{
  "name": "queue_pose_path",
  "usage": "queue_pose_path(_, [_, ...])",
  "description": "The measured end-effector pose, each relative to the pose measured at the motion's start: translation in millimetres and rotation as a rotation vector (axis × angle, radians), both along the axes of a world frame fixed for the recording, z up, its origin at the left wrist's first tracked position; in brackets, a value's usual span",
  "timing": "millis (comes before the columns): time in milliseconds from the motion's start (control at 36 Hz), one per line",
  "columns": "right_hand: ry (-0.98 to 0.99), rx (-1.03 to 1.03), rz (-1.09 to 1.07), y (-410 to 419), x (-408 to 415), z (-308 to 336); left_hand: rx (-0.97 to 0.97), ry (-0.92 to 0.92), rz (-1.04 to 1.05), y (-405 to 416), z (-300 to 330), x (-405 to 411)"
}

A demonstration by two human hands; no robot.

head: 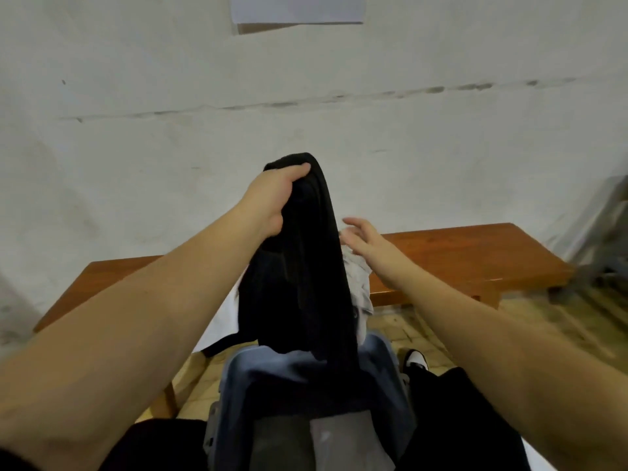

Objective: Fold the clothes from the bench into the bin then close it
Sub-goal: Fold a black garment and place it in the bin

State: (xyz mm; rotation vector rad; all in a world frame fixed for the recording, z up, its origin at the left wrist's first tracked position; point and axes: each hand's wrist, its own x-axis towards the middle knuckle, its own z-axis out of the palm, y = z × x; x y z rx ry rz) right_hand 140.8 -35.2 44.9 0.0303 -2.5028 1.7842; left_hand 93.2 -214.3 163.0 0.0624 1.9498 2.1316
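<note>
My left hand (pixel 272 202) grips the top of a black garment (pixel 302 273) and holds it up so it hangs in front of me. My right hand (pixel 367 243) hovers open just right of the garment, fingers spread, above a pale grey cloth (pixel 360 287) lying on the wooden bench (pixel 469 256). A white cloth (pixel 221 317) lies on the bench behind my left forearm. Below the hanging garment stands a grey bin (pixel 217 413) between my legs, with blue and dark clothes (pixel 272 372) inside it.
A white wall rises behind the bench. A metal frame (pixel 608 232) stands at the far right. The floor is tiled, and my shoe (pixel 416 360) shows right of the bin. No bin lid is in view.
</note>
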Motion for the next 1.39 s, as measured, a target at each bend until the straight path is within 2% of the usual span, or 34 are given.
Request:
queue_pose_path(111, [-0.195, -0.093, 0.148, -8, 23, -63, 0.040, -0.042, -0.003, -1, 10, 1])
queue_pose_path(250, [-0.352, 0.175, 0.167, -29, 28, -114, 0.060, -0.015, 0.034, -3, 21, 3])
queue_pose_path(333, [-0.422, 0.226, 0.087, -29, 28, -131, 0.064, 0.004, 0.060, -13, 25, 2])
queue_pose_path(417, [-0.510, 0.201, 0.095, -21, 33, -139, 0.073, 0.018, 0.101, -28, 24, -1])
queue_pose_path(500, [-0.555, -0.003, 0.035, -6, 39, -136, 0.075, -0.008, 0.168, -46, 15, -4])
queue_pose_path(583, [-0.527, -0.259, -0.010, 6, 43, -116, 0.067, -0.016, 0.201, -64, 2, -9])
queue_pose_path(639, [-0.477, -0.339, 0.006, 7, 42, -90, -0.003, -0.005, 0.193, -72, -8, -13])
queue_pose_path(833, [-0.251, -0.483, 0.074, -17, 41, 22, -0.391, -0.010, -0.007, -70, -42, -11])
queue_pose_path(972, [-0.130, -0.518, 0.058, -33, 36, 73, -0.567, -0.020, -0.158, -59, -57, 5])
queue_pose_path(1111, [-0.039, -0.619, 0.041, -41, 33, 106, -0.714, -0.004, -0.345, -51, -60, 21])
queue_pose_path(1278, [0.029, -0.778, 0.000, -51, 33, 133, -1.063, 0.183, -0.359, -57, -60, 40])
queue_pose_path(1389, [0.056, -0.797, -0.014, -56, 33, 140, -1.181, 0.137, -0.420, -66, -61, 48])
